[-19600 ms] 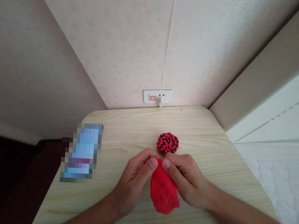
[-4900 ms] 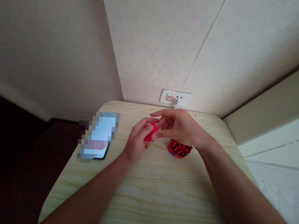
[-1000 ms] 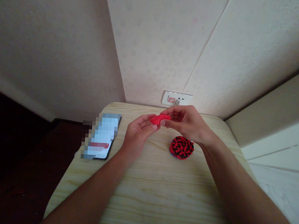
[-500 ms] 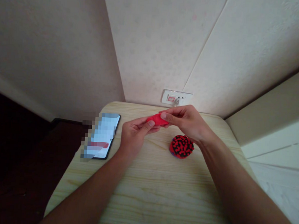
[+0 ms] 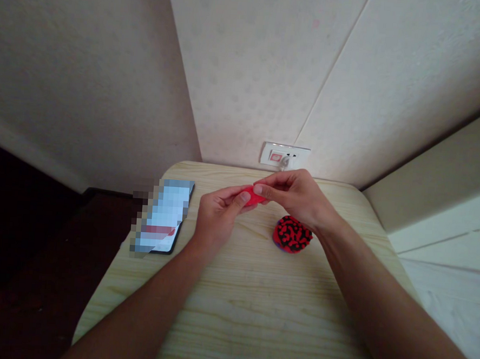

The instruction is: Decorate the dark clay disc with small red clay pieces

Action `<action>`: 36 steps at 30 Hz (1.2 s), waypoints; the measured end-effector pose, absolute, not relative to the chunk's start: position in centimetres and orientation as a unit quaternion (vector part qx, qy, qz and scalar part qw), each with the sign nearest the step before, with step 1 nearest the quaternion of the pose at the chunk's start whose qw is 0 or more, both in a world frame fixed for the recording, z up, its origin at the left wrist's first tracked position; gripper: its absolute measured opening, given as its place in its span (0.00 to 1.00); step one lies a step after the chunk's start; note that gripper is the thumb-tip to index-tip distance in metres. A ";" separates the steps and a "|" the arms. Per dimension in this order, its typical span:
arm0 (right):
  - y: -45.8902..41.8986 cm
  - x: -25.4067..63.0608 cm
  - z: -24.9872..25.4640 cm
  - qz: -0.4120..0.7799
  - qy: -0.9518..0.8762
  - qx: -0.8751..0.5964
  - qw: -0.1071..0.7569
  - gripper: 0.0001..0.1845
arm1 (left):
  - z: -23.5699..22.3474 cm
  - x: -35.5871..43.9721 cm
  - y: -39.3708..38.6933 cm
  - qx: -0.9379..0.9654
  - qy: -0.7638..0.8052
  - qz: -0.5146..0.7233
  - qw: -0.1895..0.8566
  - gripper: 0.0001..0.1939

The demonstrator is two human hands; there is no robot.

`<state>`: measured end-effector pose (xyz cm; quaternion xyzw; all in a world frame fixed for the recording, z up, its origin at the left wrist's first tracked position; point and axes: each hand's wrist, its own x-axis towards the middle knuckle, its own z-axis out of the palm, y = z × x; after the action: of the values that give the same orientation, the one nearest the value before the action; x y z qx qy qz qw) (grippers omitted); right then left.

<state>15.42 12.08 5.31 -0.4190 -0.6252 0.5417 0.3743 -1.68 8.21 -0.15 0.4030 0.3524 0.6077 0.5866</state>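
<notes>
Between the fingertips of both hands is a lump of soft red modelling clay [image 5: 255, 197], held above the far half of the table. My left hand [image 5: 218, 213] pinches its left end, thumb on top and fingers beneath. At the other end, my right hand [image 5: 296, 196] grips the clay between thumb and fingers. Parts of the lump are covered by the fingers. Just below my right hand, a round clay piece [image 5: 293, 235] rests on the table; its top is black with many small red bits, and its side shows red and some blue.
The pale wood-grain table [image 5: 232, 303] has rounded corners and stands against the wall. A phone [image 5: 165, 218] with a lit, partly blurred screen lies at its left edge. Behind the hands, a wall socket [image 5: 276, 156] holds a plug. A white cabinet [image 5: 447, 176] stands to the right.
My hands have drawn slightly closer together, and less of the red clay shows between them. The round clay piece and the phone stay in place on the table.
</notes>
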 end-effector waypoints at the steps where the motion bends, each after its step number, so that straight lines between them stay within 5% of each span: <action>1: 12.1 15.4 5.3 0.542 -0.623 -0.421 0.375 0.19 | -0.2 -1.7 8.2 0.402 0.353 0.608 0.586 0.17; 9: 11.8 14.9 5.3 0.459 -0.659 -0.440 0.401 0.21 | -0.2 -1.6 8.2 0.410 0.360 0.586 0.599 0.16; 22: 11.1 14.4 5.7 0.316 -0.794 -0.425 0.299 0.32 | 0.0 -1.4 6.9 0.502 0.403 0.564 0.518 0.19; 36: 10.5 13.9 6.1 0.273 -0.807 -0.435 0.290 0.28 | -0.2 -0.9 7.7 0.466 0.316 0.535 0.630 0.21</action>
<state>13.91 10.53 6.13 -0.4355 -0.8072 0.2732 0.2900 -0.95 7.73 -0.16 0.4655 0.3156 0.5351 0.6304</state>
